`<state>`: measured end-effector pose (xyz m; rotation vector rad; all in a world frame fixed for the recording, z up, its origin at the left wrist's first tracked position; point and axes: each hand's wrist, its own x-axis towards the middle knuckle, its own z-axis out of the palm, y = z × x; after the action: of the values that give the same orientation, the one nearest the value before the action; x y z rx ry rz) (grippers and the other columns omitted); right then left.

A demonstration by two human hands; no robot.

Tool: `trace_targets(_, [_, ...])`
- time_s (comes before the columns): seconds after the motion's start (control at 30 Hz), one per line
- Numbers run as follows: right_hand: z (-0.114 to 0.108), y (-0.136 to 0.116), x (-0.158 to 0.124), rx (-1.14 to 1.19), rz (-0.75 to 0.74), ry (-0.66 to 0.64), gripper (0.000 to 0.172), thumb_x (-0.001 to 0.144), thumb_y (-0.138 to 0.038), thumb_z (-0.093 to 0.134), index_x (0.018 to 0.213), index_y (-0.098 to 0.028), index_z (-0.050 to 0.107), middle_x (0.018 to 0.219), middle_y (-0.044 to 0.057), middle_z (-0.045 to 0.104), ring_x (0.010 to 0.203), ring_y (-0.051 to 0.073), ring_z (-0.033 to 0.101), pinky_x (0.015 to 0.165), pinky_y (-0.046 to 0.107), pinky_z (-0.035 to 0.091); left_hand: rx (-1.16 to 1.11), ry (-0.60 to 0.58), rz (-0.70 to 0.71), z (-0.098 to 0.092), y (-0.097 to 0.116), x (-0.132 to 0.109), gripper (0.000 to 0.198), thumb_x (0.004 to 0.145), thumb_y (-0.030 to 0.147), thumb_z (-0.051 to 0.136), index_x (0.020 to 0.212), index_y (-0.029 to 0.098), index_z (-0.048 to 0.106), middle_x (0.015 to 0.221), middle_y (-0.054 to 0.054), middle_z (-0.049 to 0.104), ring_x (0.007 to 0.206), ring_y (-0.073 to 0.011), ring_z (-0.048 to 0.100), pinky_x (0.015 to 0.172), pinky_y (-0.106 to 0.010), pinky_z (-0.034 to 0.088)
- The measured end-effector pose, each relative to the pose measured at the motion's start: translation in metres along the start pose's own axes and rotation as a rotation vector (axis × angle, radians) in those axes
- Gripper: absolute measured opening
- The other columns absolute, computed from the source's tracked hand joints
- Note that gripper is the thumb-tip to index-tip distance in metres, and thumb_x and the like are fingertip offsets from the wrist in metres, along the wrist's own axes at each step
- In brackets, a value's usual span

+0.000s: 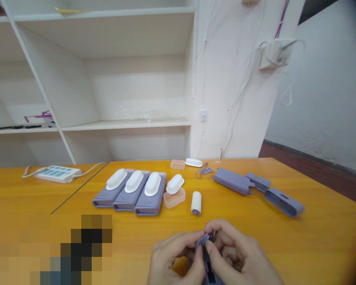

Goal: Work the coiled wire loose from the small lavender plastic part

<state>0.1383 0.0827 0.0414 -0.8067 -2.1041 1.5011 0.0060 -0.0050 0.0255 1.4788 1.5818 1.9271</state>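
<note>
Bottom centre: left hand [173, 257] and right hand [240, 257] both pinch a small purple part [206, 247], fingers closed tight, above the worktop [284, 237].

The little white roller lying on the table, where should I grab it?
Grip the white roller round its middle, fingers on the two curved sides, coming from above. It lies on its side with an end facing you, clear of the pink tray beside it.
</note>
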Motion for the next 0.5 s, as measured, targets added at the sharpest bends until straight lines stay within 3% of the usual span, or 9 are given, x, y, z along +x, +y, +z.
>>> trace_targets(0.3, [-0.001, -0.005, 0.0, -0.022, -0.02, -0.015, 0.033, 0.094, -0.051, 0.052, 0.102, -0.021, 0.058, 0.077, 0.001, 0.065, 0.062, 0.014, 0.059, 0.054, 0.024, 0.04, 0.11, -0.033, 0.123, -0.003, 0.0, 0.001, 0.028, 0.08, 0.008, 0.064, 0.099, 0.025, 0.075, 0.078, 0.003, 0.077, 0.057, -0.0074, 0.068, 0.06, -0.012, 0.054])
trace_targets(0.5, [0.003, -0.014, -0.005, -0.075, -0.041, 0.034, 0.035, 0.09, -0.054, 0.054, 0.096, -0.021, 0.064, 0.071, 0.0, 0.064, 0.058, 0.013, 0.057, 0.052, 0.023, 0.039, 0.145, -0.045, 0.094, -0.002, -0.003, -0.003, 0.02, 0.08, 0.01, 0.062, 0.092, 0.022, 0.072, 0.073, 0.003, 0.073, 0.059, -0.0083, 0.067, 0.06, -0.013, 0.052])
